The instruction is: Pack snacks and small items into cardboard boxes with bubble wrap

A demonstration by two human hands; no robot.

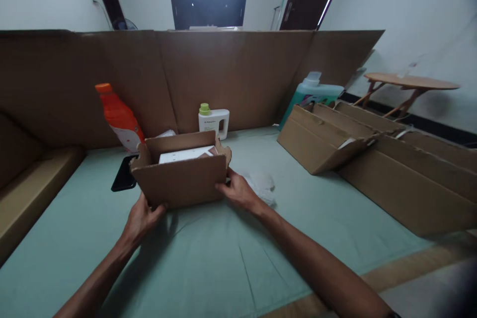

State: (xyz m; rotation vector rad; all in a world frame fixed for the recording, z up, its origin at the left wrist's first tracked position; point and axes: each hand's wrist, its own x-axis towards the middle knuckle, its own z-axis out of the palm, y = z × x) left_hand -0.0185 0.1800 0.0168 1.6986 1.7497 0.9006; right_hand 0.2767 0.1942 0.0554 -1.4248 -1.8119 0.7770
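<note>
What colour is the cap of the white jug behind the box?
The cap of the white jug is light green, in the head view.

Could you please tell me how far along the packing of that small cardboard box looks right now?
Done: a white flat item already lies inside the cardboard box. In hand: the left hand and right hand grip the box's lower front corners on the green cloth. Left: the box is open, and the orange bottle, white jug, teal jug and black phone sit outside it.
</note>
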